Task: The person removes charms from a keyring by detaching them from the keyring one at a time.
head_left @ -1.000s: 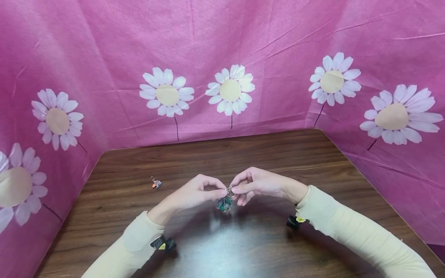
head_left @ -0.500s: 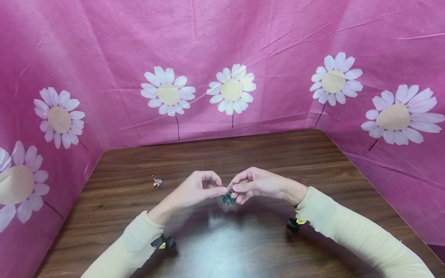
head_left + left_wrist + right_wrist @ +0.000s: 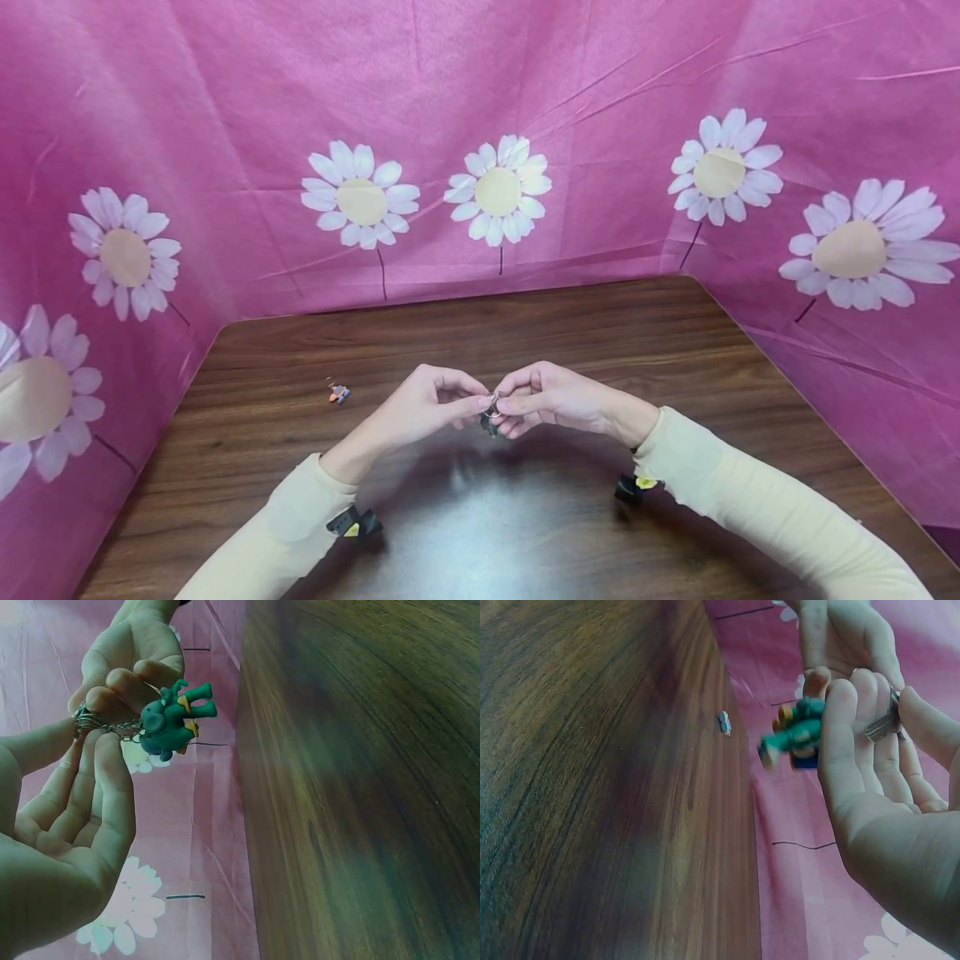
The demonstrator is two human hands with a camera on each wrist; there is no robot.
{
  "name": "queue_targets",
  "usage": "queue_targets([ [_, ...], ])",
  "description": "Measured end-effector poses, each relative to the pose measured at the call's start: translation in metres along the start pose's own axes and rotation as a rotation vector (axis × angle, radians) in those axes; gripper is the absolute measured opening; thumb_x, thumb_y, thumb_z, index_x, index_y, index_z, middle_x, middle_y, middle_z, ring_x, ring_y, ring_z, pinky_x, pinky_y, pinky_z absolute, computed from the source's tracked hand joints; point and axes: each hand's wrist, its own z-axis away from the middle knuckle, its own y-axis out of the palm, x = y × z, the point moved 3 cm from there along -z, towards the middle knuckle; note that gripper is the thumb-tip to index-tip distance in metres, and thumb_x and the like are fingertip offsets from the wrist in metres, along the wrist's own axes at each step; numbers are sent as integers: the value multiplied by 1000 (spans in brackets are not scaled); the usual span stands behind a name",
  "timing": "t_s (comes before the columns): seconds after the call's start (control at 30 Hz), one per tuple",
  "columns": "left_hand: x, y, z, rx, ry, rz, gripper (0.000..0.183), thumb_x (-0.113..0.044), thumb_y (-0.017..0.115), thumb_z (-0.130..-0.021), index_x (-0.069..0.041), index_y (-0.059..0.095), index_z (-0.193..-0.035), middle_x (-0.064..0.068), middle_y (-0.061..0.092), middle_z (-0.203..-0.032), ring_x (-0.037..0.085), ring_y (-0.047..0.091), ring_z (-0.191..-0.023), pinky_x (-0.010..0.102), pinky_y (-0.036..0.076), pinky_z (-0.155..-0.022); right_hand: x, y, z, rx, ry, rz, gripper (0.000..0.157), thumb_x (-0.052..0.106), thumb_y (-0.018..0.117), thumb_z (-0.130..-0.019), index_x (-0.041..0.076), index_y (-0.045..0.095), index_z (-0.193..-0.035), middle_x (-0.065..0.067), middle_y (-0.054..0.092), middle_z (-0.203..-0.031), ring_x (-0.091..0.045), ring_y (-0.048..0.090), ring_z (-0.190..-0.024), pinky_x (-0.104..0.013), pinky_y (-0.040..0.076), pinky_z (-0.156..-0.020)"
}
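Note:
Between my two hands is a keychain with a metal split ring [image 3: 491, 406], a short chain and a green figure [image 3: 166, 729] with yellow parts. Thumb and fingertips of my left hand [image 3: 429, 408] pinch the ring's left side, where the chain joins. My right hand [image 3: 558, 402] pinches the ring from the other side, its remaining fingers curled beneath. In the head view the figure hangs below the fingertips, partly hidden by them. From the right wrist, the green figure [image 3: 799, 731] is blurred, and a metal piece [image 3: 883, 727] shows between thumb and fingers.
A small orange, grey and blue charm with a hook [image 3: 338, 392] lies on the brown wooden table [image 3: 285, 350], left of my left hand. Pink cloth [image 3: 600, 100] printed with white daisies encloses the table's back and sides. Each wrist bears a black strap device.
The green figure has swung up and turned under the fingers, so less of it shows from the head. Both hands keep pinching the ring and have shifted only slightly, the fingertips closer together.

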Motion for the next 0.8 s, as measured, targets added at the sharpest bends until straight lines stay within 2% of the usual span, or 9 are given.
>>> queue_targets([
  [0.1,-1,0,0,-6,-10,-12,19,-15,71,-96,1,75,-106,9,75,-92,29,72,-81,42,62,-67,0,1,0,-16,-7,5,14,7,65,-100,1,68,-112,-14,74,-100,-21,72,-91,-49,57,-90],
  [0.27,-5,0,2,-16,-30,-69,17,-16,70,-95,-1,75,-102,11,75,-88,21,71,-75,38,62,-65,-1,2,0,-57,-13,33,14,7,66,-99,0,68,-112,-15,73,-101,-22,71,-90,-51,57,-90],
  [0.43,-7,-1,2,-33,-35,-105,14,-12,68,-93,-1,75,-99,19,73,-84,32,70,-73,36,61,-62,-1,3,-1,-98,-8,70,18,9,68,-98,-3,68,-112,-18,73,-100,-23,71,-89,-59,52,-92],
  [0.53,-6,-1,1,-39,-37,-106,13,-10,69,-92,-1,75,-98,20,72,-83,38,70,-73,35,61,-62,-1,3,-1,-99,-8,72,19,9,68,-98,-3,68,-112,-19,73,-99,-23,71,-88,-60,52,-92],
  [0.67,-5,-1,1,-51,-51,-94,16,-10,70,-91,-1,73,-103,14,73,-85,28,70,-69,36,61,-62,-2,3,0,-86,-14,66,18,9,68,-98,-3,67,-112,-21,73,-100,-24,72,-89,-58,54,-91],
  [0.8,-4,0,0,-57,-35,-94,23,-9,69,-89,-4,72,-112,7,74,-89,21,69,-68,38,61,-61,-2,4,0,-75,-19,70,17,8,68,-98,-3,68,-111,-20,73,-101,-23,72,-89,-56,55,-91],
])
